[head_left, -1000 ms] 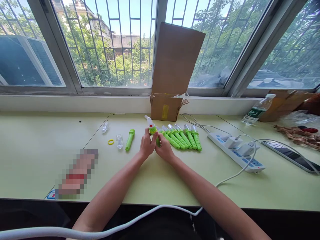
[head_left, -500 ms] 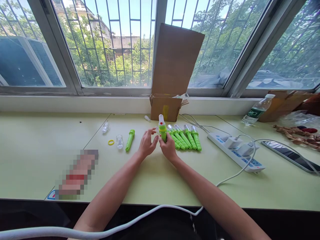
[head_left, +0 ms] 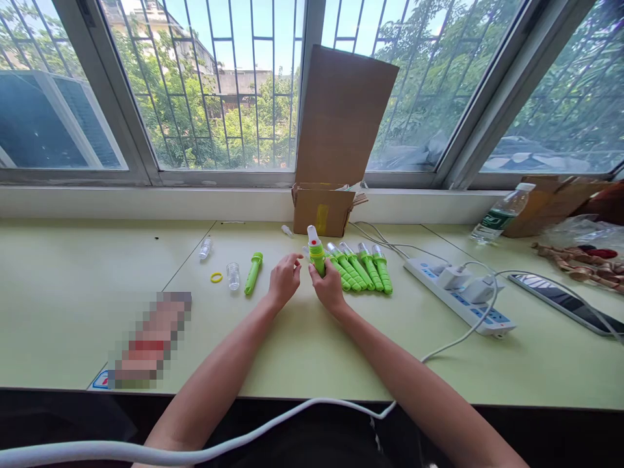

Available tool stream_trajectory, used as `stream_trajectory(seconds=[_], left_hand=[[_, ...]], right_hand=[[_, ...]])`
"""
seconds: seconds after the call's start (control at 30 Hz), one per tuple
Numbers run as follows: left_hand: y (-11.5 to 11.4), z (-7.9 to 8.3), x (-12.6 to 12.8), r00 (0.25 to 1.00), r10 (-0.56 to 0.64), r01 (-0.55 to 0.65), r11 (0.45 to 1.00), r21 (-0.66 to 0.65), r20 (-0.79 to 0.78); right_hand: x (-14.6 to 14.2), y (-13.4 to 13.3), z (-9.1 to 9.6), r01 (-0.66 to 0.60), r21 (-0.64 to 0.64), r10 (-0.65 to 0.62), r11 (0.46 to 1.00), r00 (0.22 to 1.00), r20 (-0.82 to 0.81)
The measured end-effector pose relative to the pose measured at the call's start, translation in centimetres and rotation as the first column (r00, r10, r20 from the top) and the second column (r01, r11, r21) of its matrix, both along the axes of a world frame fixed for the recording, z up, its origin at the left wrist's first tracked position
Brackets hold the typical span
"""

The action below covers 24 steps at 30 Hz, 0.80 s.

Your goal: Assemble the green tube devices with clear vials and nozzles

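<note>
My right hand (head_left: 327, 286) is closed around a green ribbed handle (head_left: 316, 255) with a white tip and a red dot, holding it upright with a slight lean to the left. Just left of it is my left hand (head_left: 284, 278), its fingers loosely bent; I see nothing in it. Several green handles with clear caps (head_left: 373, 268) lie in a row to the right, partly behind my right hand. On the left lie a single green handle (head_left: 253, 274), a clear cup-shaped cap (head_left: 233, 277), a yellow ring (head_left: 216, 277) and another clear piece (head_left: 205, 248).
Behind my hands stands an open cardboard box (head_left: 320, 211) with its flap up. A small clear-white piece (head_left: 286, 230) lies beside it. To the right are a power strip (head_left: 458, 299) with cables, a phone (head_left: 565, 302) and a water bottle (head_left: 502, 214). A white cable (head_left: 312, 402) crosses in front.
My left hand has drawn back slightly to the left and its fingers have curled more. The handle in my right hand has tipped a little to the left.
</note>
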<state>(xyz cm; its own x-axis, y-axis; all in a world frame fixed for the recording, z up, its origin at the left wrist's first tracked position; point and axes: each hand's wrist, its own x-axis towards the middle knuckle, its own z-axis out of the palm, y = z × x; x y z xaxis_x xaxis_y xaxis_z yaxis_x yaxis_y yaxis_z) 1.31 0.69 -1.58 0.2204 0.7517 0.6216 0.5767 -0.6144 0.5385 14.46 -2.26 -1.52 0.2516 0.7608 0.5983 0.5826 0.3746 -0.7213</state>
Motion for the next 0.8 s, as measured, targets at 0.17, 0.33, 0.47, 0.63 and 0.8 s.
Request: stream_trajectory(seconds=[0.17,0.33,0.47,0.63,0.8], left_hand=[[0.2,0.5,-0.4,0.996,0.082,-0.082,0.997,-0.006,-0.017],[0.5,1.0,-1.3,0.981,0.169,-0.170,0.986,0.005,-0.095],[0.9,1.6,-2.3,0.934,0.239,-0.232,0.971,0.058,-0.264],[1.0,2.7,-3.5,0.845,0.344,-0.359,0.933,0.043,-0.411],[1.0,2.7,-4.2,0.720,0.463,-0.528,0.849,0.025,-0.517]], right_hand=[[0.0,0.1,-0.1,0.002,0.001,-0.002,1.000,1.000,0.013],[0.0,0.1,-0.1,-0.002,-0.010,0.002,1.000,1.000,0.003],[-0.1,0.0,-0.1,-0.002,-0.001,0.002,1.000,1.000,0.003],[0.0,0.0,-0.1,-0.018,-0.007,0.018,1.000,1.000,-0.012],[0.0,-0.1,-0.1,-0.031,-0.014,0.031,0.999,0.999,-0.016]])
